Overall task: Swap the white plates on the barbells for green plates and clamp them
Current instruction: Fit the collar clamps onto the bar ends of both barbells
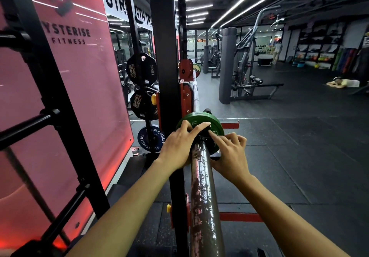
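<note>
A green plate sits on the near sleeve of the barbell, which rests in the red rack hooks and runs away from me. A black clamp sits on the sleeve right against the plate, mostly hidden by my fingers. My left hand rests on the left side of the clamp and plate, fingers stretched over the top. My right hand grips the clamp from the right, index finger pressing on it. At the far end of the bar another green plate shows.
The black rack upright stands just left of the bar. Black plates and a blue Rogue plate hang on storage pegs behind it. A pink wall panel fills the left. Gym machines and a person lying on the floor are at right.
</note>
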